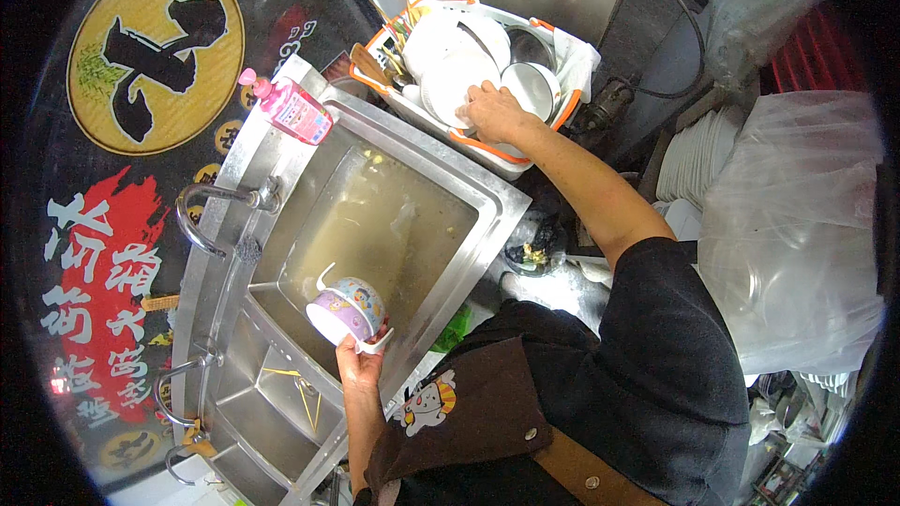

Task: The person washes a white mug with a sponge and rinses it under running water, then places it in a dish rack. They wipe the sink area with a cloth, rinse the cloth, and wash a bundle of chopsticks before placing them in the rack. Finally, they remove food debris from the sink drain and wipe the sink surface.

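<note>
My left hand (361,364) grips a pair of small nested bowls with white side handles over the near edge of the sink basin. The purple patterned bowl (339,315) has its white inside turned to the lower left, and the blue patterned bowl (362,294) sits against it. At the far side, my right hand (497,114) reaches into a white basket with orange trim (511,159). Its fingers curl over the edge of a white bowl (459,80) among stacked dishes. A white metal-rimmed cup (531,92) lies right beside that hand.
The steel sink basin (497,211) holds cloudy water. A pink pump bottle (289,111) stands on its rim, near a curved faucet (202,215). Smaller basins (272,412) adjoin at the lower left. Stacked white plates (698,155) and a clear plastic bag (797,234) are at the right.
</note>
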A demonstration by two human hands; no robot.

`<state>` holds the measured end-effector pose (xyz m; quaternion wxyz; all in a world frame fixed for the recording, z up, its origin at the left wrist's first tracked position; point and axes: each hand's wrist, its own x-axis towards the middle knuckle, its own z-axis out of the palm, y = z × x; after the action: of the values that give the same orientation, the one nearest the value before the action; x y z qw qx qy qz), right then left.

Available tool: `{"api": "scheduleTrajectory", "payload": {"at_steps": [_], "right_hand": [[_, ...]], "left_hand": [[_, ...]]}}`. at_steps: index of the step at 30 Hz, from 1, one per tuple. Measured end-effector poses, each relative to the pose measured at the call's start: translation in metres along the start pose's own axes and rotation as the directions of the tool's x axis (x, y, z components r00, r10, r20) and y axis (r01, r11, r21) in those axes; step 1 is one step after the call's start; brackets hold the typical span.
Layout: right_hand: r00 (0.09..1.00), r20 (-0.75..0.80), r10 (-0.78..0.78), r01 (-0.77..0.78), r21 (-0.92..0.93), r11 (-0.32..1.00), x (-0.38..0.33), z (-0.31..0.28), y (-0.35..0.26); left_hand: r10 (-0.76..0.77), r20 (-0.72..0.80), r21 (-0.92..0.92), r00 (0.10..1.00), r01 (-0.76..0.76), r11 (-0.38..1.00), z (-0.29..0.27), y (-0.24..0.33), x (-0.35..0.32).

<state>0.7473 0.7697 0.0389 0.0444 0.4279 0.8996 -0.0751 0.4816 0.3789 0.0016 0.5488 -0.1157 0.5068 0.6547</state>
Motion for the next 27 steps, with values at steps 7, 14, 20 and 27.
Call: {"api": "scheduleTrajectory", "payload": {"at_steps": [7, 14, 20, 27], "right_hand": [[0.989, -0.137, -0.052, 0.062, 0.072, 0.995, -0.007, 0.009, 0.003], [0.948, -0.309, -0.077, 0.172, 0.295, 0.94, -0.013, 0.011, 0.009], [0.91, -0.412, 0.056, 0.275, 0.698, 0.662, -0.018, -0.007, -0.007], [0.943, -0.334, -0.008, 0.329, 0.932, -0.15, -0.021, -0.054, -0.134]], "left_hand": [[-0.038, 0.012, -0.044, 0.999, 0.038, 0.998, -0.01, 0.0, 0.006], [-0.064, 0.032, -0.027, 0.997, 0.065, 0.998, -0.009, 0.0, 0.007], [-0.049, 0.036, -0.013, 0.998, 0.049, 0.999, -0.016, 0.0, 0.006], [-0.018, 0.036, -0.063, 0.999, 0.02, 0.998, -0.017, -0.002, -0.008]]}}
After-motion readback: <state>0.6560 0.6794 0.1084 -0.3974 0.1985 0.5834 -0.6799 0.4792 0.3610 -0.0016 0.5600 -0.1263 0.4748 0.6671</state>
